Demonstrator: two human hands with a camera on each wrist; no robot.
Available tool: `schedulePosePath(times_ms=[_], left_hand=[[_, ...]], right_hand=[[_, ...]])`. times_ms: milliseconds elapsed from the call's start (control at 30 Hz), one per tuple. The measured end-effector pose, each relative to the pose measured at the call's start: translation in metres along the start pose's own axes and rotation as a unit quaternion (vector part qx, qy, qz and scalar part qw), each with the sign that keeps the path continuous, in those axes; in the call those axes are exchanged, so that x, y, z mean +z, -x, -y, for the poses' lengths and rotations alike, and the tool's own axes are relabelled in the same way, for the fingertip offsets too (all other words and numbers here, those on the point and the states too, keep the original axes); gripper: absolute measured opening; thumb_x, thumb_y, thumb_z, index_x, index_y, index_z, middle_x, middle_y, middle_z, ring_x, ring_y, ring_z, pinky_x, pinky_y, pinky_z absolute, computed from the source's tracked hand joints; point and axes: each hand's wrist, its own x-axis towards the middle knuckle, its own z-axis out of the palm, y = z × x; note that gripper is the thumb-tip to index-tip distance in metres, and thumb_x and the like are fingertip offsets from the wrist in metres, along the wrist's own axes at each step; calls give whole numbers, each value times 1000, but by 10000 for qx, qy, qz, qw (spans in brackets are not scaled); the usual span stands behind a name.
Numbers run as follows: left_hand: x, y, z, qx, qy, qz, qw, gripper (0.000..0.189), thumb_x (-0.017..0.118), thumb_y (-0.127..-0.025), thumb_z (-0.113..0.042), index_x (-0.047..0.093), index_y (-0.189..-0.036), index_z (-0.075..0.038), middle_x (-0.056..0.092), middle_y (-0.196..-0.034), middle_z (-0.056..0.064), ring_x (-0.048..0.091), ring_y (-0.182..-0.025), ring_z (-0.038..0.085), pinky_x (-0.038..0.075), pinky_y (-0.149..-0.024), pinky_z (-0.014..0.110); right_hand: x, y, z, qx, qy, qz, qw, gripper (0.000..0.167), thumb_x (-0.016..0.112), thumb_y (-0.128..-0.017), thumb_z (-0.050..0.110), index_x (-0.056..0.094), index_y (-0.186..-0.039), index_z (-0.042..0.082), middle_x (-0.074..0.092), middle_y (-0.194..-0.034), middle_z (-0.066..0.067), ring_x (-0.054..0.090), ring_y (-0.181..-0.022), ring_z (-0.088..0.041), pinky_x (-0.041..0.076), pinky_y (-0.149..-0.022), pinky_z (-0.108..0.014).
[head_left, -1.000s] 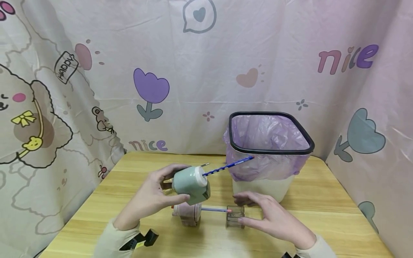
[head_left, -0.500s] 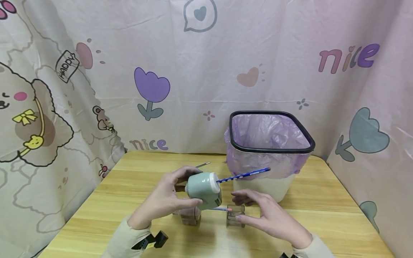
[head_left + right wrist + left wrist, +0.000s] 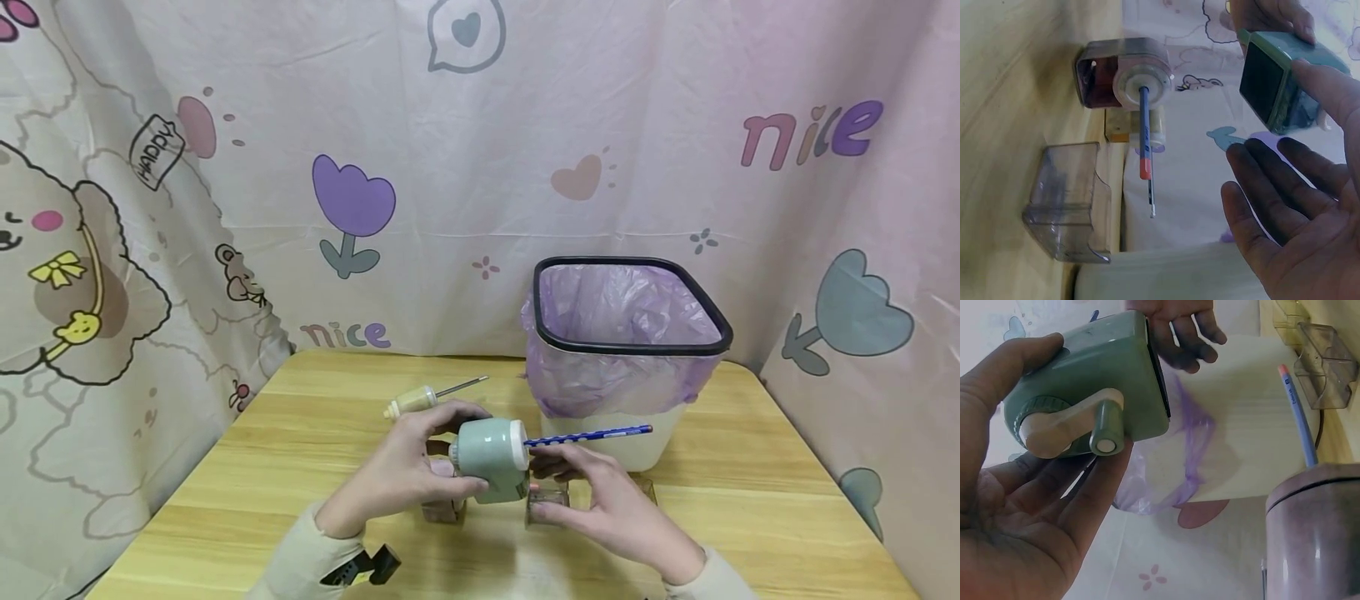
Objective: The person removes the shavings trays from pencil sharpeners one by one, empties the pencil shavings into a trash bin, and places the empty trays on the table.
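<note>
My left hand [image 3: 408,471] grips a green crank pencil sharpener [image 3: 491,462], thumb on one side and fingers on the other. A blue pencil [image 3: 600,435] sticks out of its white front, pointing right. In the left wrist view the crank handle [image 3: 1075,422] faces the camera. My right hand [image 3: 615,508] is just right of the sharpener and below the pencil, its fingers spread and relaxed in the right wrist view. Its thumb overlaps the sharpener there. A pink sharpener [image 3: 1125,72] with a blue pencil [image 3: 1144,134] in it stands on the table, partly hidden in the head view.
A clear plastic drawer [image 3: 1069,200] lies on the table under my right hand. An amber clear box [image 3: 647,490] is partly behind that hand. Farther back lies a pale yellow body [image 3: 412,402] with a thin metal-grey rod. A lined bin [image 3: 600,442] stands at the back right.
My left hand has moved right and down with the green sharpener, uncovering the yellow body and levelling the pencil. My right hand has shifted slightly left and down, closer to the sharpener.
</note>
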Motion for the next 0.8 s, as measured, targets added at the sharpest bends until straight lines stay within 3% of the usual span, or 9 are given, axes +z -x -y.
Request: schedulePosePath(times_ms=[200, 467, 800], left_hand=[[7, -1, 2, 128, 195, 175, 9996, 67, 97, -77, -17, 67, -137, -21, 73, -129, 4, 71, -112, 18, 65, -94, 32], [12, -1, 3, 284, 152, 245, 9992, 67, 97, -77, -18, 67, -136, -25, 74, -127, 0, 71, -111, 16, 66, -92, 32], [15, -1, 2, 241, 253, 295, 9990, 66, 97, -77, -16, 67, -136, -24, 74, -123, 0, 71, -107, 19, 66, -90, 31]], right_hand=[[6, 1, 3, 124, 259, -194, 9994, 54, 85, -92, 44, 69, -139, 21, 77, -121, 12, 72, -107, -9, 62, -93, -36], [13, 0, 4, 265, -376, -225, 9987, 61, 88, -90, 40, 63, -144, 28, 71, -133, 14, 69, -115, -3, 63, -97, -33], [17, 0, 5, 484, -313, -392, 9976, 59, 91, -86, 43, 64, -139, 35, 69, -130, 19, 68, -109, -1, 62, -94, -31]])
